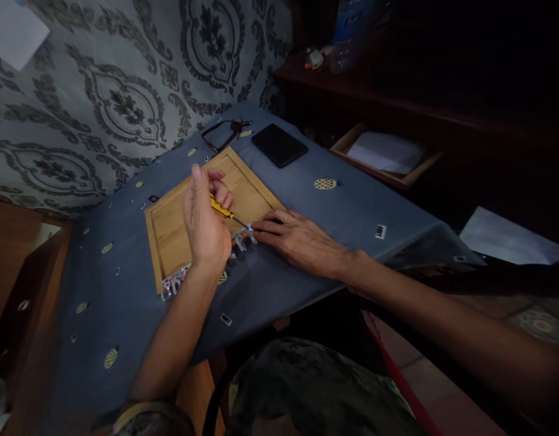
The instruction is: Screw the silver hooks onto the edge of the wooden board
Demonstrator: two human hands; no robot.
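Note:
A light wooden framed board (243, 175) lies at an angle on the cloth-covered table. Along its near edge runs a metal hook rail (174, 280) with several small hooks, partly hidden behind my left wrist. My left hand (208, 221) is closed around a yellow-handled screwdriver (221, 208), whose shaft slants down to the rail's right end. Close to that tip, my right hand (297, 239) has its fingers together at the board's near right corner. Whatever sits under those fingertips is too small and covered to tell.
Behind the board lie a black phone or tablet (279, 145) and a dark-rimmed pair of glasses (222, 134). To the right, a drawer (400, 180) stands pulled out with papers inside. A plastic bottle (345, 36) is on the dark desk. Patterned wall (125, 103) borders the table's left side.

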